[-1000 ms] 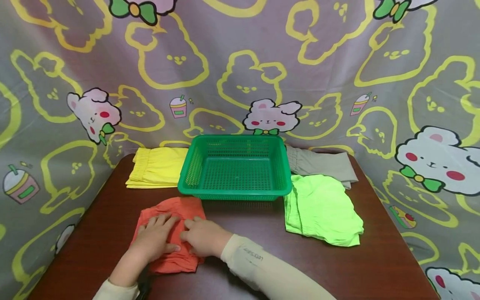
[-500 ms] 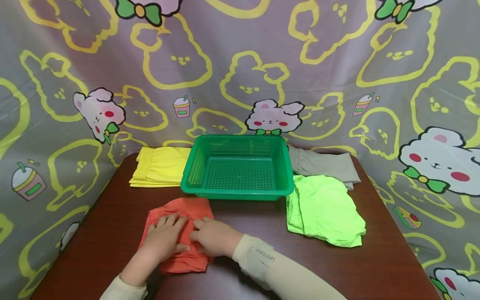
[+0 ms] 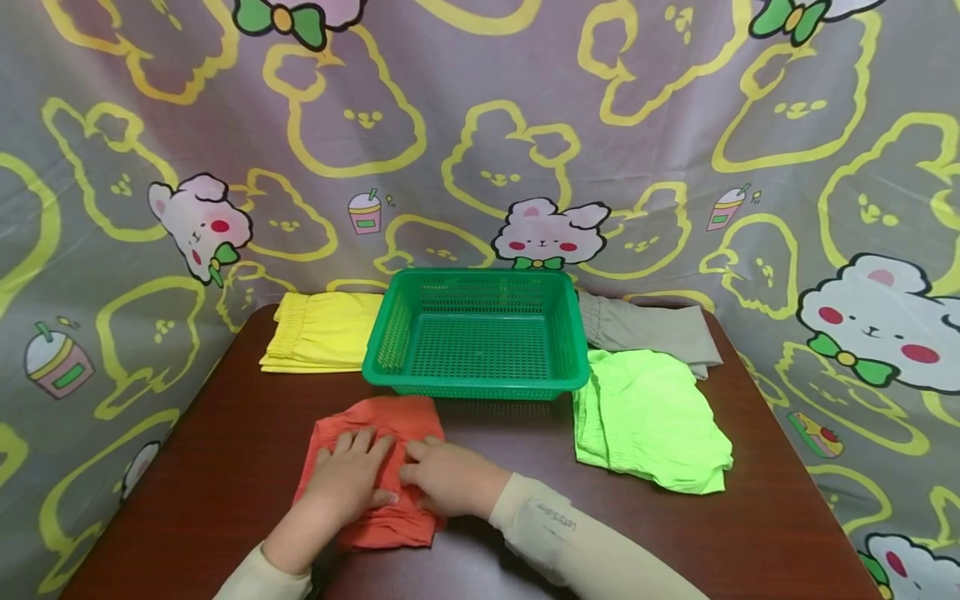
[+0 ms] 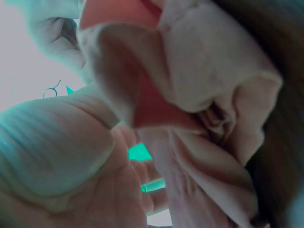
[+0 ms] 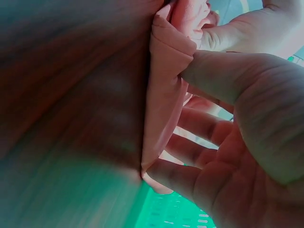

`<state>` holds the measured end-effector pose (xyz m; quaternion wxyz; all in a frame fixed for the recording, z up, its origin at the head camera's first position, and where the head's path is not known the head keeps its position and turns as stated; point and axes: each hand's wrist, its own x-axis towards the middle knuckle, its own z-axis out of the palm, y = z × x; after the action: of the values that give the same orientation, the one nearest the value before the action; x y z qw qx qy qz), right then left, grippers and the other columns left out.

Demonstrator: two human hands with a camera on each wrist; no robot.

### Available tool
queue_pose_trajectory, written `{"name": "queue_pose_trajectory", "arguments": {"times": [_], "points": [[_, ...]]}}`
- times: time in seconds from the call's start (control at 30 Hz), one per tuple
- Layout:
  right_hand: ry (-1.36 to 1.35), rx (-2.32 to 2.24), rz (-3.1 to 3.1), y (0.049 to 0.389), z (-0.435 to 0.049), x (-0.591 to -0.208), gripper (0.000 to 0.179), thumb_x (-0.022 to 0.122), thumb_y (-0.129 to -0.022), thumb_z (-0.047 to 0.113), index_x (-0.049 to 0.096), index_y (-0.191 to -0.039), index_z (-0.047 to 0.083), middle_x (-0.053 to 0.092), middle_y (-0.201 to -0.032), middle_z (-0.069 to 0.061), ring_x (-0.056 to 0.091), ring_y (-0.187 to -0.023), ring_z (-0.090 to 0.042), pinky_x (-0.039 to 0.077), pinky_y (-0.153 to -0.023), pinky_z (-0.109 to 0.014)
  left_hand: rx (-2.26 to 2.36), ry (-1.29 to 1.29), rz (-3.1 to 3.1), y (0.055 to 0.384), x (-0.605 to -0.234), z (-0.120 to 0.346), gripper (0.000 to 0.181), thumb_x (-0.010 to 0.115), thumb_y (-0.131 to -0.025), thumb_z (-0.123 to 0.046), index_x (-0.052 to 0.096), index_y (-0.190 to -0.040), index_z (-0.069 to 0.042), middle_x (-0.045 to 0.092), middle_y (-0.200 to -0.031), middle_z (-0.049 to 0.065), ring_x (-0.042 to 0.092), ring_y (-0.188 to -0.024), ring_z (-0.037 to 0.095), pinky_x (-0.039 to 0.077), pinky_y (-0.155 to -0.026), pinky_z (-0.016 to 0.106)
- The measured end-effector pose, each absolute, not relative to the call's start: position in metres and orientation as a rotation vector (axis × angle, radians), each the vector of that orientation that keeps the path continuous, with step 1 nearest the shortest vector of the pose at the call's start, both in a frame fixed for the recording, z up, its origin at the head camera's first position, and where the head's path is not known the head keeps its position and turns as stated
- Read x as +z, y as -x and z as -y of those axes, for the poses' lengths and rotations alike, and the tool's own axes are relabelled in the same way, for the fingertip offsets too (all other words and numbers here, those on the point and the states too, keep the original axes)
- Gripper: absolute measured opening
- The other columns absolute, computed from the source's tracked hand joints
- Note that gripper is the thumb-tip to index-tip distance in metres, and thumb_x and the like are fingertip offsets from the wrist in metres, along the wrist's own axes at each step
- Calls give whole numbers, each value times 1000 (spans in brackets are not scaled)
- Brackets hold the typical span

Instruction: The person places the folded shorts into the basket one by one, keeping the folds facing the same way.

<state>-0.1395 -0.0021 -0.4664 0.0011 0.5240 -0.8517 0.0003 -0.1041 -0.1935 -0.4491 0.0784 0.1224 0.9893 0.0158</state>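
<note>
A folded orange-red garment (image 3: pixel 397 413) lies on the table left of centre, with both hands on top of it. My left hand (image 3: pixel 351 479) rests across its middle, fingers spread forward and thumb out to the right. Against its right part, my right hand (image 3: pixel 456 479) presses with extended fingers; the right wrist view shows the thumb and fingertips touching the folded cloth (image 5: pixel 164 95). Close up in the left wrist view, loose folds of the cloth (image 4: pixel 204 57) bulge beside the palm. The hands cover much of the garment's centre.
A green perforated plastic basket (image 3: pixel 476 385) stands behind the garment. Folded yellow clothing (image 3: pixel 326 333) is at its left, with grey clothing (image 3: pixel 652 329) and lime-green clothing (image 3: pixel 652 421) at its right. A patterned curtain (image 3: pixel 450 125) encloses the brown table (image 3: pixel 232 467).
Both hands have slid to the right together with the orange-red garment under them. The basket and the other folded clothes have stayed in place; the head view has shifted slightly.
</note>
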Motion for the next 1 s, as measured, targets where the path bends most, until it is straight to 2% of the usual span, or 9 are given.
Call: {"name": "queue_pose_trajectory", "arguments": {"times": [0.57, 1.0], "points": [[-1626, 28, 2660, 134, -25, -464, 30, 82, -85, 37, 72, -111, 28, 56, -103, 7, 49, -88, -9, 45, -78, -21, 32, -397, -2956, 103, -451, 166, 83, 85, -76, -53, 56, -142, -12, 51, -144, 21, 46, -129, 45, 43, -93, 72], [-1598, 37, 2653, 131, -43, -464, 30, 83, -83, 35, 72, -110, 26, 56, -101, 6, 50, -87, -11, 44, -76, -23, 45, -426, -2978, 105, -451, 148, 82, 88, -73, -51, 57, -139, -13, 53, -138, 19, 47, -126, 43, 43, -92, 70]]}}
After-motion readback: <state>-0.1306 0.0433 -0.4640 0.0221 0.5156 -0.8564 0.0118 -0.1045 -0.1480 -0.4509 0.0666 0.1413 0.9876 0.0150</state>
